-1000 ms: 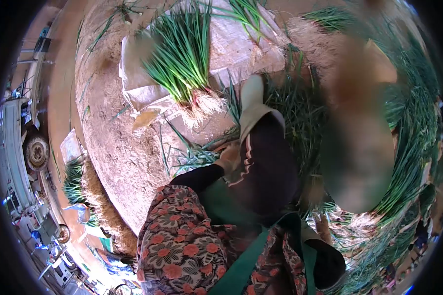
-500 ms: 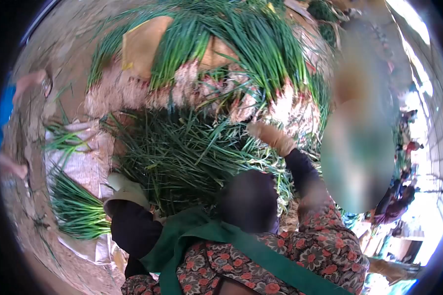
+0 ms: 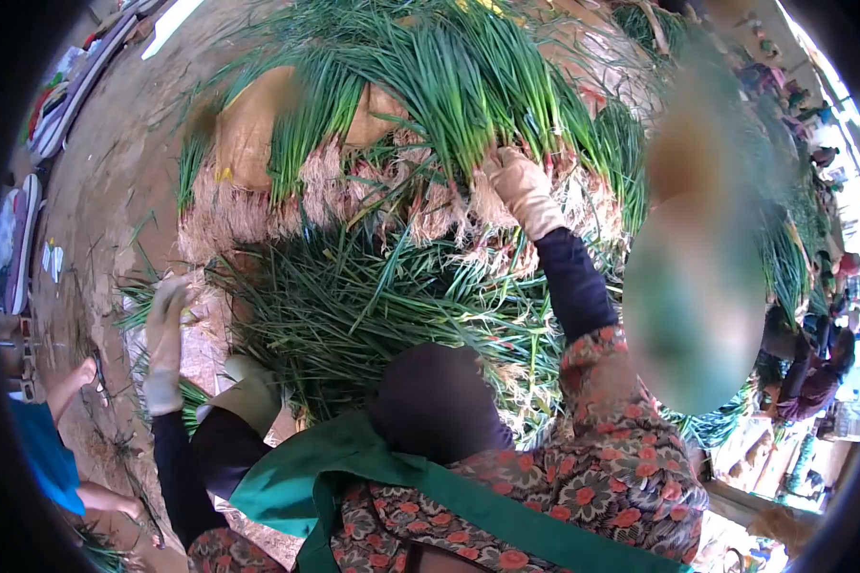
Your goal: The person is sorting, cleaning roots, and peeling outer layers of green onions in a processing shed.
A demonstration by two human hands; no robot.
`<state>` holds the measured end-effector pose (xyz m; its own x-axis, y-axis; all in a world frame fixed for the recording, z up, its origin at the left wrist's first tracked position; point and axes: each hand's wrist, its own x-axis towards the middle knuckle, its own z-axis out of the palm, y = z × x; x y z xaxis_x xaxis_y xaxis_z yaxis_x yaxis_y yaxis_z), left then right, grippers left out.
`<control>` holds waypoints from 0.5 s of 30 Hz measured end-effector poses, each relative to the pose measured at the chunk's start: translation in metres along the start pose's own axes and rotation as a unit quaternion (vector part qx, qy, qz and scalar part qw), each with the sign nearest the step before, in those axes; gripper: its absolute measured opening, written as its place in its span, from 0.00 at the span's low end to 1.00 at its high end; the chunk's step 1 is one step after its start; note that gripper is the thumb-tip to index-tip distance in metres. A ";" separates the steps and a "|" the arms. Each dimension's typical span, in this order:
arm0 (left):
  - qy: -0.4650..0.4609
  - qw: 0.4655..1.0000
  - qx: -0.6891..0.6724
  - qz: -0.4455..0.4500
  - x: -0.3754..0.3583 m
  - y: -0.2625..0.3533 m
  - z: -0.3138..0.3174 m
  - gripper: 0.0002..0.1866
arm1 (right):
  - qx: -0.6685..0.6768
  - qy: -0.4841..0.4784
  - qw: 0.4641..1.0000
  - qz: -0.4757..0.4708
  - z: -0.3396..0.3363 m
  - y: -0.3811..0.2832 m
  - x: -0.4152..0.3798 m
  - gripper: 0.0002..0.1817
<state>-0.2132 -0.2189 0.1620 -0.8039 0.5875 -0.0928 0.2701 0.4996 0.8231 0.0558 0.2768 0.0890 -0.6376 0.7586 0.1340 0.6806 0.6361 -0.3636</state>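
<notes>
Right fingers: gloved, curled into the root end of a bunch of green onions (image 3: 468, 86), seemingly gripping it, though the glove hides the fingertips.
Right hand (image 3: 519, 186): stretched forward, dark sleeve under a floral cuff.
Left fingers: gloved, spread loosely, holding nothing.
Left hand (image 3: 165, 334): raised over the left edge of the loose green leaves (image 3: 354, 306).
Onion pile: bunches stacked ahead, pale roots toward the person.
Ground (image 3: 105, 181): bare dirt at left.
Far left: another person's arm (image 3: 67, 392), blue sleeve.

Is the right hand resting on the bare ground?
No, the gloved right hand is up on the green onion pile, at the root ends of the bunches.
</notes>
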 end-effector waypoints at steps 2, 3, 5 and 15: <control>-0.151 0.965 -0.206 0.057 0.005 0.075 0.071 0.22 | 0.005 0.043 0.999 -0.031 0.007 0.012 -0.024 0.17; -0.219 0.947 -0.209 0.111 0.023 0.067 0.113 0.23 | 0.045 0.021 0.999 -0.018 -0.007 -0.001 -0.044 0.16; -0.317 0.894 -0.306 0.082 0.022 0.126 0.193 0.26 | 0.056 -0.016 0.998 0.004 -0.003 -0.018 -0.072 0.13; -0.324 0.787 -0.451 -0.271 0.016 0.064 0.366 0.16 | 0.576 -0.265 0.762 0.133 0.086 0.030 -0.151 0.21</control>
<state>-0.0148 0.0555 0.0080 -0.1548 0.7907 -0.5924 -0.7391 0.3052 0.6005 0.1419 0.1693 -0.0213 -0.7963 0.4811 -0.3666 0.2383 -0.3077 -0.9212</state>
